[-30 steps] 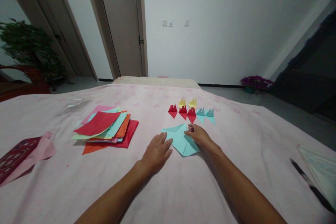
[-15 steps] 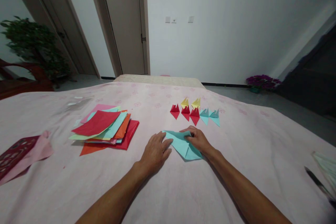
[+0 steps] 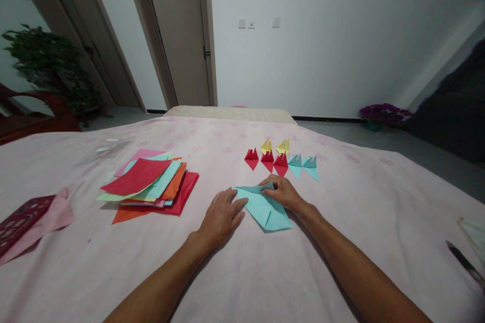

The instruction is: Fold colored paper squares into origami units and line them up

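A partly folded light blue sheet of origami paper (image 3: 261, 207) lies on the cloth in front of me, with creases across it and a folded upper edge. My right hand (image 3: 282, 194) grips that upper edge on the right between thumb and fingers. At the sheet's left corner rests my left hand (image 3: 222, 214), its thumb and fingers apart and touching the paper. Just beyond stand several small folded paper figures: red ones (image 3: 281, 162), yellow ones (image 3: 283, 146) and light blue ones (image 3: 310, 163).
To the left is a pile of coloured paper sheets (image 3: 138, 176). A dark red packet (image 3: 26, 219) and pink cloth or paper (image 3: 58, 214) lie farther left. A dark, pointed tool (image 3: 460, 257) lies at the right edge. A pale pink tablecloth (image 3: 242, 277) covers the table.
My right hand's fingers have shifted slightly up and left along the upper edge, and the fold there lies a little flatter. My left hand stays at the left corner.
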`<state>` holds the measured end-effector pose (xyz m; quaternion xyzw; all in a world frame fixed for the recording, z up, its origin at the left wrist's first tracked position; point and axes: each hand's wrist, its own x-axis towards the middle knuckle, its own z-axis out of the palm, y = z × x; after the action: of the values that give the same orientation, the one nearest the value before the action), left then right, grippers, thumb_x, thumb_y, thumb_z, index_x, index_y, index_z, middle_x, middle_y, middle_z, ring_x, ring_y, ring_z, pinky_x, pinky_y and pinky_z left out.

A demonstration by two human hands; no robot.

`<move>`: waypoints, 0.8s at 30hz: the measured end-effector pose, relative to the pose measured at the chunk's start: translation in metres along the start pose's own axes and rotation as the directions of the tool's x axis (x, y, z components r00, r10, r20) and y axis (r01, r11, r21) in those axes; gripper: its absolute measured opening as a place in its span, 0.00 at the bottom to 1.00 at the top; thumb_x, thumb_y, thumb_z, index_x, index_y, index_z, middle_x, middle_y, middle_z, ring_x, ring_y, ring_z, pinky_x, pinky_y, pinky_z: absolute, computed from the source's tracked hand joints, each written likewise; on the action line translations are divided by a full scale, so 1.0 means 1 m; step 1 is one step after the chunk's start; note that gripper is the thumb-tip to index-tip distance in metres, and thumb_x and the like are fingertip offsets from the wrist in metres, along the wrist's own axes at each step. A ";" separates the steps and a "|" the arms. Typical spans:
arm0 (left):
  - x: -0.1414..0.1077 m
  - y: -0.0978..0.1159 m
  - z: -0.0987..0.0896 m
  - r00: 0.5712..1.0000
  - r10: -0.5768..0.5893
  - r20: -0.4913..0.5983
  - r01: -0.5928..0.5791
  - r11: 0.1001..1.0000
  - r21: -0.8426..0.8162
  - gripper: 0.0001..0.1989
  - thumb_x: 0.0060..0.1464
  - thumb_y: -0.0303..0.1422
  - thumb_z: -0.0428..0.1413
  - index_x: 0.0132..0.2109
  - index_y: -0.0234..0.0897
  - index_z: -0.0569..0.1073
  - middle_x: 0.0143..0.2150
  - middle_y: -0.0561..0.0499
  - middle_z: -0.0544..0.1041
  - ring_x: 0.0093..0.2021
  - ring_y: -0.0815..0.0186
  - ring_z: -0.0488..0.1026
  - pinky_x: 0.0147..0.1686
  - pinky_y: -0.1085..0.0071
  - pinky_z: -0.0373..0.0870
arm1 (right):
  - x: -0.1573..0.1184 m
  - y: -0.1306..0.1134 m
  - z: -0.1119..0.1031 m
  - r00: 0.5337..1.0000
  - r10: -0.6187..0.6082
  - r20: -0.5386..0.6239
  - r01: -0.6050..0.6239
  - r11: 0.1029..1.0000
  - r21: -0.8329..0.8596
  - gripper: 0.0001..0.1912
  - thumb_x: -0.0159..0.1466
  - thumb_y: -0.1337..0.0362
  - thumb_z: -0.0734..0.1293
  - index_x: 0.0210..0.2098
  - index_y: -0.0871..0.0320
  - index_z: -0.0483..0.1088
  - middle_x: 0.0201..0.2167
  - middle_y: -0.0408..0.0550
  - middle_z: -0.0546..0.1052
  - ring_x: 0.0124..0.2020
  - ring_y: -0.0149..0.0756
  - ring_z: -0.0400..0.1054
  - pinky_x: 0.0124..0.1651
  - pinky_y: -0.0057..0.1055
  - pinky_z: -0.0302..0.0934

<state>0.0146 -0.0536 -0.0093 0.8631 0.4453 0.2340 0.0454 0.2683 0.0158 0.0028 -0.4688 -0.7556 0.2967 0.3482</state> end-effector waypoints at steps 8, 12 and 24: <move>0.000 0.001 0.003 1.000 -0.022 0.012 0.021 0.999 0.044 0.20 0.63 0.33 0.51 0.61 0.44 0.69 0.63 0.40 0.65 0.65 0.50 0.60 0.62 0.47 0.57 | 0.000 0.012 0.002 0.990 -0.117 0.079 0.122 0.991 -0.063 0.16 0.56 0.70 0.67 0.43 0.54 0.80 0.36 0.46 0.74 0.40 0.37 0.70 0.43 0.31 0.63; 0.000 0.002 0.003 0.999 -0.028 0.018 0.027 0.998 0.055 0.20 0.63 0.34 0.51 0.62 0.45 0.69 0.63 0.40 0.65 0.65 0.50 0.60 0.63 0.46 0.56 | -0.002 0.004 0.000 0.982 -0.137 0.128 0.148 0.985 -0.083 0.12 0.62 0.60 0.68 0.44 0.52 0.79 0.40 0.48 0.78 0.43 0.40 0.71 0.49 0.36 0.63; 0.002 0.003 0.003 0.998 -0.042 0.037 0.039 0.996 0.082 0.20 0.64 0.35 0.50 0.62 0.47 0.69 0.64 0.41 0.65 0.65 0.49 0.59 0.63 0.46 0.56 | -0.012 -0.020 -0.002 0.976 -0.127 0.179 0.157 0.975 -0.160 0.14 0.65 0.56 0.64 0.44 0.51 0.80 0.44 0.47 0.81 0.47 0.44 0.72 0.53 0.39 0.63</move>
<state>0.0194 -0.0537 -0.0102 0.8592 0.4711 0.1981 0.0234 0.2634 -0.0025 0.0166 -0.4153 -0.8368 0.2424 0.2618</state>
